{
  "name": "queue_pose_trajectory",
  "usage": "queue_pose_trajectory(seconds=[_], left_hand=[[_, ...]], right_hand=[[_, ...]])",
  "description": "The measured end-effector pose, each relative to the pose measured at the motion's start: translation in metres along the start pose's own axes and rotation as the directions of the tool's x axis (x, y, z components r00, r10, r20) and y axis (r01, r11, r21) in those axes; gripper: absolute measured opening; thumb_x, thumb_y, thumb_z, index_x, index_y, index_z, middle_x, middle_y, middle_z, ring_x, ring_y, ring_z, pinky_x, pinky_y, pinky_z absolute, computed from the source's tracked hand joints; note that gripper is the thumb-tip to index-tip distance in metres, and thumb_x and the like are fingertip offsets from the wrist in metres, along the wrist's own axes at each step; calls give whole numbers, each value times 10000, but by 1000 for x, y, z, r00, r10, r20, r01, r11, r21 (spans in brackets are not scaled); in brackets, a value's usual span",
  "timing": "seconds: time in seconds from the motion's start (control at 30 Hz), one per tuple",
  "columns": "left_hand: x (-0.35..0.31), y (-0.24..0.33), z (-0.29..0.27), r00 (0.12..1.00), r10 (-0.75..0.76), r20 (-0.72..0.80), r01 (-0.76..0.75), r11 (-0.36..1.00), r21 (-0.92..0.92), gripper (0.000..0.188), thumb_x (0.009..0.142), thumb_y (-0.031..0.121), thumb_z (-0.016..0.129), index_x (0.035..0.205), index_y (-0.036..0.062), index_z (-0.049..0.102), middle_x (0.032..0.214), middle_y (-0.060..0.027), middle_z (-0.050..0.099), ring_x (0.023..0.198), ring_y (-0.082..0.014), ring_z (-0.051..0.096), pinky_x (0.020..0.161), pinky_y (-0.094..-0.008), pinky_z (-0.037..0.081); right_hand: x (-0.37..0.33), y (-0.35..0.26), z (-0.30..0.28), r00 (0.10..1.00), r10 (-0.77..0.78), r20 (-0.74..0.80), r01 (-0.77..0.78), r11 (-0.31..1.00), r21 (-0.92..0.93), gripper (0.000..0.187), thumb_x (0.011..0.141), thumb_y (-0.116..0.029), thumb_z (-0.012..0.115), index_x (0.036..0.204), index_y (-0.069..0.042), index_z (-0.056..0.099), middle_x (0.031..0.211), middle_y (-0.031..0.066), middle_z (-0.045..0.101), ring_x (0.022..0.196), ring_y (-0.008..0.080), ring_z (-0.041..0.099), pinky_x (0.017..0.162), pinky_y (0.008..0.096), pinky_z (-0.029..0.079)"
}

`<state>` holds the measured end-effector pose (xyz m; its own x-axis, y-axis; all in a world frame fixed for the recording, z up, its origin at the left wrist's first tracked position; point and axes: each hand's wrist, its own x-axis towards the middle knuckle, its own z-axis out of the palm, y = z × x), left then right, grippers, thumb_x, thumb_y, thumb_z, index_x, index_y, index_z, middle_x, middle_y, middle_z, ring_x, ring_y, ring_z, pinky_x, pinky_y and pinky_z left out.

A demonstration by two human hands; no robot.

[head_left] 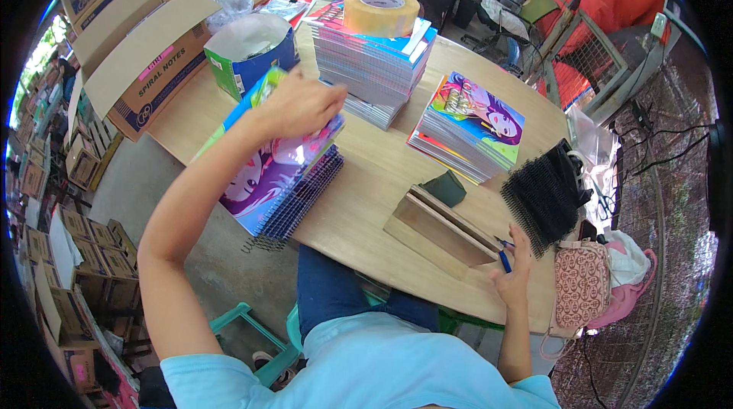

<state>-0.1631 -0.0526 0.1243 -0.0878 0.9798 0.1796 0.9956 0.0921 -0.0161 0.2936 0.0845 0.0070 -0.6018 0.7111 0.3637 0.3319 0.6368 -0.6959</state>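
My left hand (299,106) presses down on top of a stack of colourful spiral-bound notebooks (279,184) at the table's left edge, its fingers curled over the top cover. My right hand (515,275) rests at the near right edge of the table, its fingers holding a blue pen (504,259), right beside a bundle of black spiral wire bindings (544,197). A wooden jig with a slot (439,227) lies between the two hands. A small dark green block (445,188) sits on the jig's far end.
A tall stack of notebooks (374,65) carries a roll of tan tape (381,11). Another stack (469,130) lies right of it. A blue-and-white box (252,54) and open cardboard cartons (141,50) stand at the left. A pink bag (582,283) sits at the right edge.
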Motion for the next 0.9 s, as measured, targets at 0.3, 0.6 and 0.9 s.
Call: queue_pose_trajectory(seconds=[0.3,0.6,0.9], left_hand=[[-20,-17,95,980,27,-196,-40,997,-64,136,921,230,541,983,110,549,1026,-75,551,1049,-276,524,850,-486,385],[128,96,54,892,-207,-403,-77,807,-586,347,841,281,699,1017,-10,632,1005,-235,660,967,-406,638,849,-443,501],[233,79,110,915,-395,78,396,847,-355,270,821,141,630,1040,0,702,1114,-281,644,1064,-392,636,908,-454,514]], right_hand=[[8,-9,20,998,13,61,-4,990,-141,584,662,-124,845,1180,-4,603,1042,167,660,957,306,643,847,356,501],[28,-34,7,996,-79,38,83,991,-109,668,620,-152,856,1227,-38,602,1132,154,584,984,284,600,828,352,505],[24,-32,-16,995,-85,-43,81,992,-102,629,635,-68,822,1225,-39,607,1166,159,570,1025,290,595,861,358,495]])
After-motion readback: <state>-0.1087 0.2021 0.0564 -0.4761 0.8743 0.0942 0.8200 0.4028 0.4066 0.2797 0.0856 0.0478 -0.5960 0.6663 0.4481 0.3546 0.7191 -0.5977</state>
